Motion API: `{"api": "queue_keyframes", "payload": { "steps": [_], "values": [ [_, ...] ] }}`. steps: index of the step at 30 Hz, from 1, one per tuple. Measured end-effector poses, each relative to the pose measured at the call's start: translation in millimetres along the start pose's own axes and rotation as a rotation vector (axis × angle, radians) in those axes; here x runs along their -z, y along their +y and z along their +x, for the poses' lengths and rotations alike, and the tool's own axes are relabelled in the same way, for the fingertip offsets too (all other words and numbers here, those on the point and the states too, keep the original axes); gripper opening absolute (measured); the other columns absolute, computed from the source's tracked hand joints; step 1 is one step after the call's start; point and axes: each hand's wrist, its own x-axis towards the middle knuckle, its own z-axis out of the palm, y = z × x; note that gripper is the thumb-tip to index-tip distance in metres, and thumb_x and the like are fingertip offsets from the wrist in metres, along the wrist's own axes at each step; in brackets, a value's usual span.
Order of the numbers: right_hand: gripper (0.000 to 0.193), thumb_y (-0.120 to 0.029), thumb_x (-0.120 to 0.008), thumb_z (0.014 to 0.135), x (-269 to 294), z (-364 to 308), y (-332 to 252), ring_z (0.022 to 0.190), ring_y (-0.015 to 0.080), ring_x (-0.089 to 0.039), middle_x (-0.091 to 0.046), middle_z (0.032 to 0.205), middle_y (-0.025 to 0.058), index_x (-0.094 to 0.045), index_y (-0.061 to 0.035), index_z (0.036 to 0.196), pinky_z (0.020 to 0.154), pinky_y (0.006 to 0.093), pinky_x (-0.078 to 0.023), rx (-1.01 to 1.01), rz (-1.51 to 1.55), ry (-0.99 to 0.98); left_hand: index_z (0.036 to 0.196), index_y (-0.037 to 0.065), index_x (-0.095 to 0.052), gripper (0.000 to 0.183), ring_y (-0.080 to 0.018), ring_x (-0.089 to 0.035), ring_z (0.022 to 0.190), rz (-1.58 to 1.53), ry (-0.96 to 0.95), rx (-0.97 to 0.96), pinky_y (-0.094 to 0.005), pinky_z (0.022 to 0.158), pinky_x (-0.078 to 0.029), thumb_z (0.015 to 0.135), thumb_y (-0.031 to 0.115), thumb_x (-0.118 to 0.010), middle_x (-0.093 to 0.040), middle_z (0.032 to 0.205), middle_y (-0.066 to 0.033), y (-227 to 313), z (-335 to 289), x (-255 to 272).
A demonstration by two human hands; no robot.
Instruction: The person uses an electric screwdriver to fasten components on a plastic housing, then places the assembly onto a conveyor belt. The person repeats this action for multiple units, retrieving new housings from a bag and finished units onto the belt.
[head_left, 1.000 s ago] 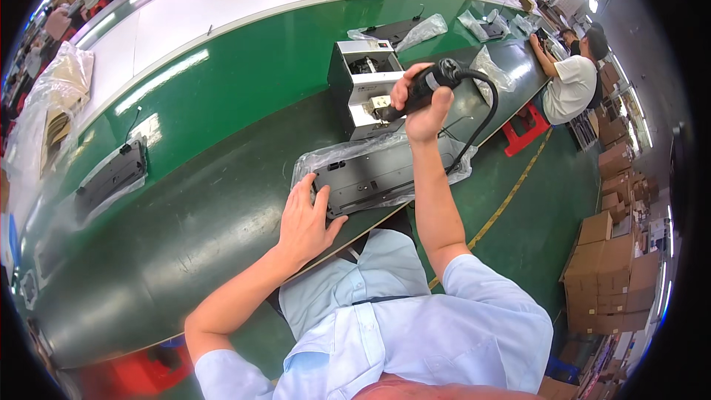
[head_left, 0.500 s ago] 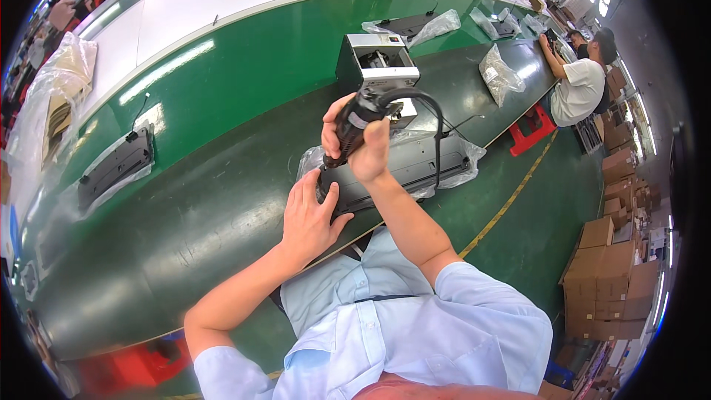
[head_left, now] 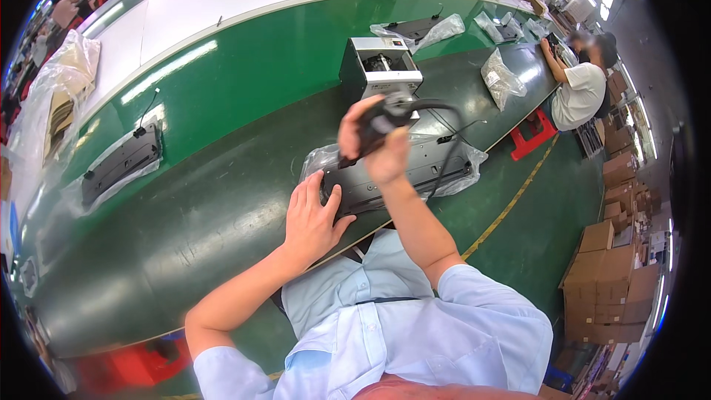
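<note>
Lying flat in clear wrap, grey panel (head_left: 400, 174).

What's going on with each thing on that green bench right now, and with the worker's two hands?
Left hand: flat, pressing on the near end of the grey panel.
Right hand: closed around a black corded tool, raised above the panel.
Black tool: held up, cable looping to the right.
Grey panel: lying flat on its plastic bag.
Grey box: standing on the bench, top open.
Black panel: lying flat at left, untouched.
</note>
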Motion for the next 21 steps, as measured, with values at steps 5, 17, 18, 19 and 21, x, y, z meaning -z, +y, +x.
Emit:
{"api": "queue_keyframes", "payload": {
  "steps": [5, 17, 18, 19, 21],
  "values": [
    [0.081, -0.077, -0.058, 0.089, 52, 30, -50, 0.053, 0.0161, -0.054, -0.057, 0.066, 0.0087, -0.057, 0.0023, 0.105, 0.049, 0.0300, -0.046, 0.349, -0.135, 0.167, 0.123, -0.001, -0.065, 0.061, -0.0450, -0.048, 0.133, 0.006, -0.009, -0.032, -0.0527, 0.110, -0.039, 0.078, 0.035, -0.084, -0.044, 0.149, -0.0307, 1, 1, 3],
    [0.082, -0.083, -0.048, 0.090, 70, -5, -43, 0.055, 0.0166, -0.049, -0.052, 0.068, 0.0060, -0.055, -0.0037, 0.108, 0.055, 0.0340, -0.043, 0.112, -0.097, 0.212, 0.129, -0.003, -0.061, 0.069, -0.0410, -0.046, 0.136, 0.027, -0.062, -0.003, -0.0522, 0.111, -0.036, 0.077, 0.037, -0.084, -0.047, 0.151, -0.0264, 2, 1, 3],
    [0.084, -0.084, -0.049, 0.088, 59, -16, -43, 0.054, 0.0165, -0.049, -0.052, 0.067, 0.0064, -0.055, -0.0029, 0.109, 0.054, 0.0340, -0.043, 0.103, -0.031, 0.209, 0.131, -0.003, -0.060, 0.071, -0.0408, -0.047, 0.136, 0.034, -0.057, -0.008, -0.0520, 0.111, -0.037, 0.077, 0.037, -0.084, -0.047, 0.151, -0.0258, 2, 1, 3],
    [0.085, -0.084, -0.050, 0.088, 49, -24, -45, 0.053, 0.0168, -0.049, -0.052, 0.066, 0.0069, -0.055, -0.0013, 0.108, 0.053, 0.0340, -0.043, 0.099, -0.024, 0.175, 0.133, -0.003, -0.059, 0.073, -0.0405, -0.047, 0.136, 0.039, -0.054, -0.016, -0.0518, 0.111, -0.037, 0.078, 0.037, -0.084, -0.047, 0.151, -0.0252, 2, 2, 3],
    [0.085, -0.083, -0.052, 0.089, 24, -40, -44, 0.053, 0.0173, -0.049, -0.053, 0.066, 0.0078, -0.054, 0.0004, 0.107, 0.052, 0.0344, -0.043, 0.049, 0.055, 0.087, 0.134, -0.003, -0.059, 0.074, -0.0403, -0.047, 0.136, 0.040, -0.059, -0.012, -0.0517, 0.111, -0.037, 0.077, 0.038, -0.084, -0.047, 0.151, -0.0249, 1, 1, 5]
  ]
}}
